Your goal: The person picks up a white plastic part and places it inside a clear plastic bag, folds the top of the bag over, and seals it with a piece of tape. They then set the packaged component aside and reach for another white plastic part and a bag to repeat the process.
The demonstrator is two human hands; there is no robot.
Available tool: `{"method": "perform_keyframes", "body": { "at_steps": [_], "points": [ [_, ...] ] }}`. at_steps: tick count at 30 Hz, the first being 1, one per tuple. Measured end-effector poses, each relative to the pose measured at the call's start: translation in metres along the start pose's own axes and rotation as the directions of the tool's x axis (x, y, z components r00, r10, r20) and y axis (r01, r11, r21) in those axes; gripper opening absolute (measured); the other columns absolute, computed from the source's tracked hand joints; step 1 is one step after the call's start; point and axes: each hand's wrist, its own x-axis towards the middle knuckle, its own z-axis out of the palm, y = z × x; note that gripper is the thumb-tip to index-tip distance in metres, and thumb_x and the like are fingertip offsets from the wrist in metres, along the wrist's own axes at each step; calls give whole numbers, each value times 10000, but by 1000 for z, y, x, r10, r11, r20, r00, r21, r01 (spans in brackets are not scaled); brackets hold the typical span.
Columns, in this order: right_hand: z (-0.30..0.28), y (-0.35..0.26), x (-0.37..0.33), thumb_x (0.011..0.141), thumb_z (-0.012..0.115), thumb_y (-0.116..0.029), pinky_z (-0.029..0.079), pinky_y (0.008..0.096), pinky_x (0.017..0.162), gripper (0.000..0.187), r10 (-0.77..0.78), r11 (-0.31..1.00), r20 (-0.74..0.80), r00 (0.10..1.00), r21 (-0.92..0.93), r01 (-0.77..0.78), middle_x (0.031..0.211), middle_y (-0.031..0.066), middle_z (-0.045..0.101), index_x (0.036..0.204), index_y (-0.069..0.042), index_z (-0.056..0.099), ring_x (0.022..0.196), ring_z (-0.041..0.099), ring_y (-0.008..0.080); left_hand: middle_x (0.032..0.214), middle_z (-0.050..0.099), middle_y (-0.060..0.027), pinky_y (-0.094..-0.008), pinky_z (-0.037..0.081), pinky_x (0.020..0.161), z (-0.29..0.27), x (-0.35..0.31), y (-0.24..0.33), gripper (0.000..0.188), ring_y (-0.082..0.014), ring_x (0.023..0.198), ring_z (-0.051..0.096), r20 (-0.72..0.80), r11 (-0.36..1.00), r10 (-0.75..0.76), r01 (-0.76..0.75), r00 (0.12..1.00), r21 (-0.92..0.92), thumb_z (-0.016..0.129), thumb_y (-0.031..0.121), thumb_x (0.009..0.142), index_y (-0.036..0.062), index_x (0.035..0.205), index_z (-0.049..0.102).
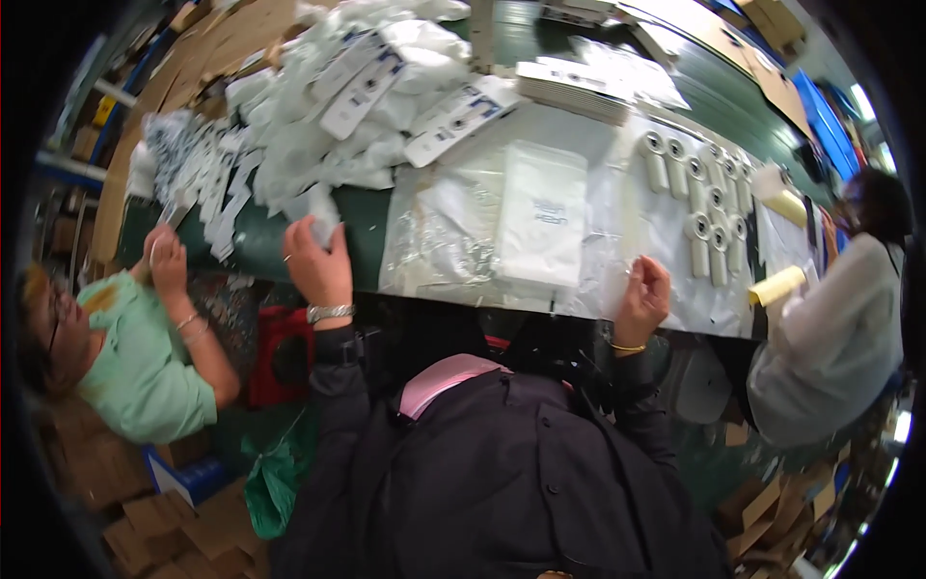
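Note:
My left hand (pixel 320 265), with a metal watch at its wrist, is closed at the table's near edge. Its fingers meet a small whitish plastic-wrapped piece (pixel 316 206) beside the big heap of similar white wrapped pieces (pixel 289 121). Over the near edge to the right is my right hand (pixel 644 297), fingers curled together; what they hold, if anything, I cannot make out. Between my hands lies a white flat pouch (pixel 543 214) with grey print, on clear plastic sheeting (pixel 434 236). Several white handled devices with round dark-centred heads (pixel 716 200) lie right of it.
Flat white printed boxes (pixel 577 87) are stacked at the back; loose ones (pixel 362 85) rest on the heap. White strips (pixel 227 183) lie at left. A co-worker in green (pixel 149 357) sits left, another in white (pixel 834 338) right, near yellow rolls (pixel 776 286).

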Motion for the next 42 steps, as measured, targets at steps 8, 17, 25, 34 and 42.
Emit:
{"method": "perform_keyframes", "body": {
  "at_steps": [8,17,25,34,42],
  "points": [
    [-6,7,-2,979,659,85,553,308,892,140,-173,981,25,985,-81,175,1081,106,697,1089,33,728,993,675,197,1285,683,-101,-514,483,1003,-21,10,70,287,-337,1212,626,-123,978,170,-182,978,-97,838,162,893,73,1129,701],
    [-1,-5,-3,1025,698,-9,524,228,722,132,176,970,61,983,158,-183,925,19,701,1145,13,746,797,644,92,993,722,-113,-415,528,857,-6,-18,146,108,-308,940,681,88,783,297,-190,951,-592,802,31,901,36,938,701],
    [-6,-9,89,999,783,-181,511,234,645,281,44,985,263,964,-174,3,980,40,767,1222,-14,753,725,644,76,756,636,-113,-429,483,649,-13,-37,131,229,-328,710,618,150,731,355,-174,923,-659,830,23,870,34,794,614],
    [36,65,196,903,833,-450,590,440,937,599,-154,686,429,890,-602,408,1223,196,768,1322,-41,707,1119,752,351,729,586,-109,-438,472,629,-22,-41,114,256,-332,685,598,116,796,318,-199,941,-572,816,34,876,52,773,583],
    [5,86,208,980,761,-317,526,334,688,343,24,818,477,878,-514,257,828,101,716,1153,-21,770,730,657,186,758,606,-103,-422,488,633,-14,-45,127,226,-354,714,609,109,744,273,-138,956,-654,807,104,898,50,793,614]
  ]
}}
